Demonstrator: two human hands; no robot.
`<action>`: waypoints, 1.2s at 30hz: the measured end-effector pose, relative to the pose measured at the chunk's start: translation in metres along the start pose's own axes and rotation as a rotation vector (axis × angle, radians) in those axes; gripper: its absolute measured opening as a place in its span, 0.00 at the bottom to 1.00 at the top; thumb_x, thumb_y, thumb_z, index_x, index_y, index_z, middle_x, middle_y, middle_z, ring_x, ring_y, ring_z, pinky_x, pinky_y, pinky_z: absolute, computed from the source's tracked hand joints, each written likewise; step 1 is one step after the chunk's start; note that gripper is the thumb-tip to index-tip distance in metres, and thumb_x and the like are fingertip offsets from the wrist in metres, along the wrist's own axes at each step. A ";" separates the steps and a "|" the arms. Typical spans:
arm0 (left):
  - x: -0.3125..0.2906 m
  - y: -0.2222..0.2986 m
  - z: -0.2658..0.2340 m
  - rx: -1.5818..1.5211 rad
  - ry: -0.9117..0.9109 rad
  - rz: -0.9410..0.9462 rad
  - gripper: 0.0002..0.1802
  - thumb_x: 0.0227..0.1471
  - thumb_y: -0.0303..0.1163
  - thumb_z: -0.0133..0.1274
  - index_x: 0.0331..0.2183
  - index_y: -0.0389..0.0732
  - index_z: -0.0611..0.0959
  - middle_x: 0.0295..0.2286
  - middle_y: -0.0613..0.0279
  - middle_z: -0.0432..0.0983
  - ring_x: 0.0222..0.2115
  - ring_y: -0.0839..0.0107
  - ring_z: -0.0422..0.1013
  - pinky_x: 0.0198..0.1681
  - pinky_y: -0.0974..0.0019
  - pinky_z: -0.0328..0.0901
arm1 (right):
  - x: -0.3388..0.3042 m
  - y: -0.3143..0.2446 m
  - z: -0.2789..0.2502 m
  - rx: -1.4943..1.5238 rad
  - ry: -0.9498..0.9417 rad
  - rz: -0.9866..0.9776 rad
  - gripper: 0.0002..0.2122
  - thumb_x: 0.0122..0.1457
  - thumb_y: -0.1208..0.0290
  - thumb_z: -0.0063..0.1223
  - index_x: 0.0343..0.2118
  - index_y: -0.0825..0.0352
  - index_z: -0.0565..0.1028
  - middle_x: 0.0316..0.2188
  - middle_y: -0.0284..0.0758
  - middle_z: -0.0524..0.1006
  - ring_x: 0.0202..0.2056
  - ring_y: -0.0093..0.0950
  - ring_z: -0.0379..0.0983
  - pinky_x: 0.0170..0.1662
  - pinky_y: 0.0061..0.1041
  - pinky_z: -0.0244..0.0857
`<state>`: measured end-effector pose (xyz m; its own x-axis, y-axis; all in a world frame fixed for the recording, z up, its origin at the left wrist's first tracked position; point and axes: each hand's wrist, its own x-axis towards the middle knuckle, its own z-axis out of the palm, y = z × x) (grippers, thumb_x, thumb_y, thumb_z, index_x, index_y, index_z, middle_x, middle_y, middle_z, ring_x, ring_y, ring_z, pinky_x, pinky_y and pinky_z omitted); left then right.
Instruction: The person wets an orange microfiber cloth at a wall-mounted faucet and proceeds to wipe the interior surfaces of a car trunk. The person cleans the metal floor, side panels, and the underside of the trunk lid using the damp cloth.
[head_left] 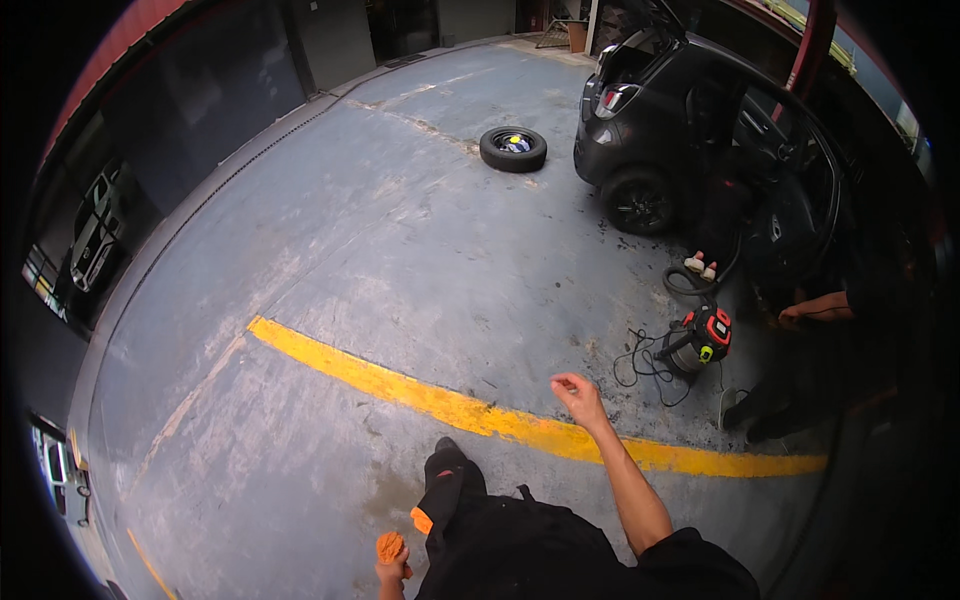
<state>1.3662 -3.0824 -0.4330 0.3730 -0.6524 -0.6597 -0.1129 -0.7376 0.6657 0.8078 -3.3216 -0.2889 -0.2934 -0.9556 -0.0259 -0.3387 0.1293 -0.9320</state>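
My left hand [393, 572], low in the view, is closed around a crumpled orange cloth [390, 546]. More orange cloth [421, 520] shows against my dark clothing beside my leg. My right arm reaches forward over the yellow floor line [440, 403]. At its end, my right hand [580, 397] is held in the air with loosely bent fingers and nothing visible in it. The nearest object to that hand is a red and black vacuum cleaner [697, 340] to its right, with a dark cable loosely coiled beside it.
A black car [650, 140] with its tailgate raised and a side door open stands at the far right. People in dark clothes are beside it; one forearm [825, 306] shows. A vacuum hose [682, 280] and a wheel [513, 149] lie on the grey floor [330, 260].
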 end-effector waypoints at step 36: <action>0.667 1.048 0.496 0.010 -0.173 0.202 0.14 0.51 0.27 0.70 0.41 0.41 0.85 0.28 0.67 0.80 0.16 0.76 0.69 0.17 0.68 0.63 | 0.962 -0.415 -0.015 0.921 0.022 -0.949 0.18 0.68 0.55 0.58 0.58 0.52 0.76 0.60 0.23 0.70 0.65 0.31 0.60 0.55 0.49 0.62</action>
<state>1.0397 -4.3765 -0.3483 0.1791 -0.8061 -0.5641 -0.1789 -0.5904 0.7870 0.6524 -4.2907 0.0785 -0.2982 -0.5692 0.7662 0.3050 -0.8175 -0.4885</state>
